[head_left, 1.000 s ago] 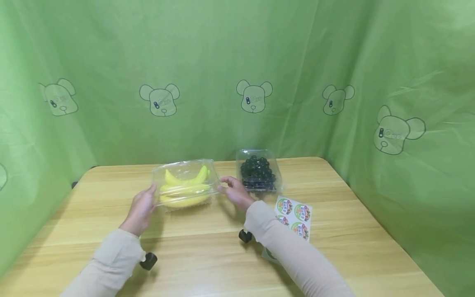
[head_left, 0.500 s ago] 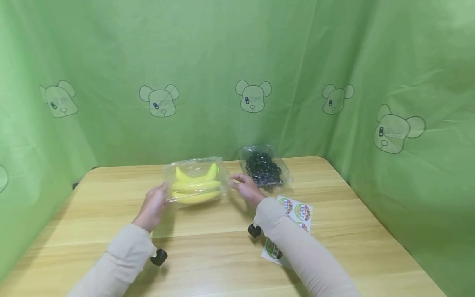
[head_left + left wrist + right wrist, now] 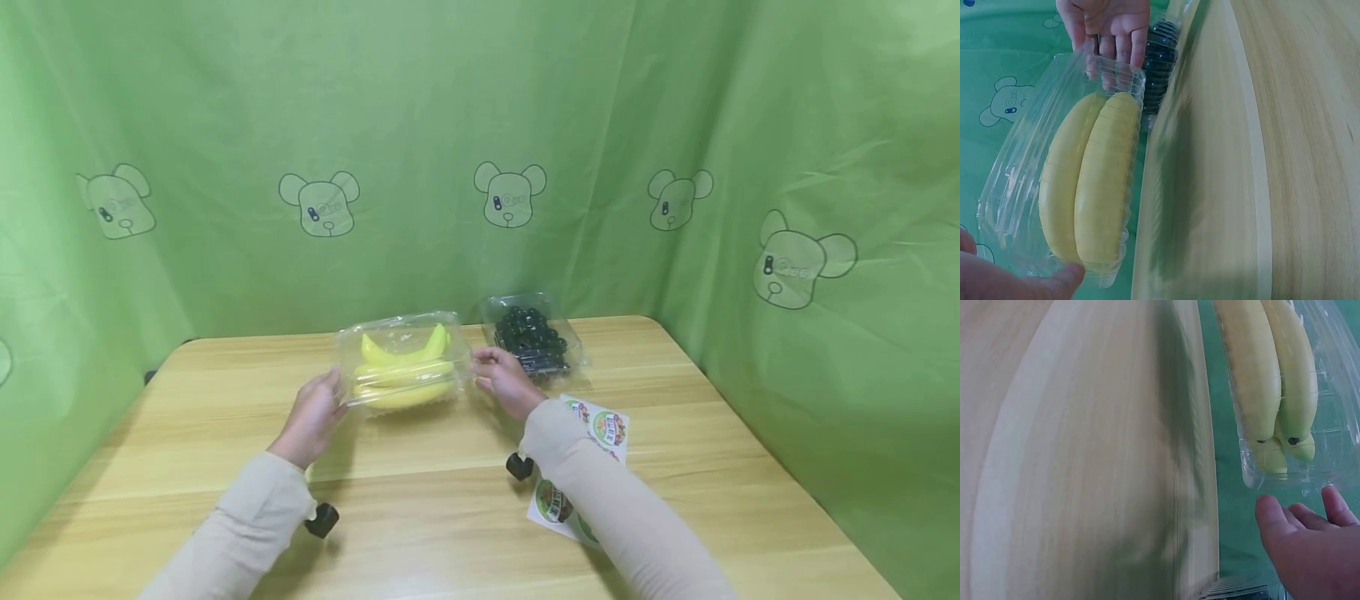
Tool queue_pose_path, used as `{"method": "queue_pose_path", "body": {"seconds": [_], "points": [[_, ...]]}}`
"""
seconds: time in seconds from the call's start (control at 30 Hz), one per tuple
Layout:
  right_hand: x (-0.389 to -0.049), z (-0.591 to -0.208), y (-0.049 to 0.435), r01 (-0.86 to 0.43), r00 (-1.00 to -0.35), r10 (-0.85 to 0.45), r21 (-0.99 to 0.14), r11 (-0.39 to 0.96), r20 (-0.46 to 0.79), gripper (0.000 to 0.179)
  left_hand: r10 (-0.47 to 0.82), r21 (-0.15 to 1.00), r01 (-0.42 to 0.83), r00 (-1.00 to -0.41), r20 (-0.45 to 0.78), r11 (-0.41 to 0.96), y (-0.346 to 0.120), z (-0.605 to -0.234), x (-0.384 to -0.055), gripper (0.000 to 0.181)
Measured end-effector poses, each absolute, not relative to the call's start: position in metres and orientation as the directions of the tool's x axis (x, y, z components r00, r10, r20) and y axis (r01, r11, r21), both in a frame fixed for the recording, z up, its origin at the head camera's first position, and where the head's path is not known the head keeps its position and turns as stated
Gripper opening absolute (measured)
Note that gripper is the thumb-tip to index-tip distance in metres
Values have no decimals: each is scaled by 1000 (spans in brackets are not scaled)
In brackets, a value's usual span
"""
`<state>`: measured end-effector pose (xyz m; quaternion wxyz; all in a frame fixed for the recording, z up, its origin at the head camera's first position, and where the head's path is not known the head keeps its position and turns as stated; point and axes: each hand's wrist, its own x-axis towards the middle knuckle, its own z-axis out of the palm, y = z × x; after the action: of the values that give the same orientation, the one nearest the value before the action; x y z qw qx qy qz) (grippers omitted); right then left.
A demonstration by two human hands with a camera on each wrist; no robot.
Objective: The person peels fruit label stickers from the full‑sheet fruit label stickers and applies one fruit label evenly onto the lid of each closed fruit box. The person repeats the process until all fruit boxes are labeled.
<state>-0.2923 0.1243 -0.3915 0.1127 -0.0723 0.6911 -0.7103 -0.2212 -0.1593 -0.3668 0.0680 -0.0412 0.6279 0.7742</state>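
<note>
A clear plastic clamshell box [image 3: 390, 329] holding several yellow bananas [image 3: 405, 371] is tilted above the table, its shadow showing below it in the left wrist view. My left hand [image 3: 311, 417] grips the box's left end, with the thumb [image 3: 1060, 281] along its edge. At the other end is my right hand [image 3: 510, 382], its fingers [image 3: 1335, 506] loosely extended with the tips right at the plastic edge. Just behind that hand, a second clear box [image 3: 540, 304] with dark grapes [image 3: 528, 333] stands at the table's back edge.
A white sheet of round fruit stickers [image 3: 555, 504] lies partly under my right sleeve [image 3: 622, 508]. The wooden table [image 3: 420, 525] ends at a green curtain [image 3: 420, 250] at the back and sides. Black wrist mounts [image 3: 322, 521] stick out below both cuffs.
The banana box and both hands have shifted to the right and slightly away. The grape box has moved a little right and turned slightly.
</note>
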Motion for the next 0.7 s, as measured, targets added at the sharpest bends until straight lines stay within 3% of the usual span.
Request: {"method": "queue_pose_path", "body": {"seconds": [0.7], "points": [[-276,-386,123,68,-963,-267,-990,-120,-33,30,92,970,-157,-986,-142,-184,-163,-363,-208,56]]}}
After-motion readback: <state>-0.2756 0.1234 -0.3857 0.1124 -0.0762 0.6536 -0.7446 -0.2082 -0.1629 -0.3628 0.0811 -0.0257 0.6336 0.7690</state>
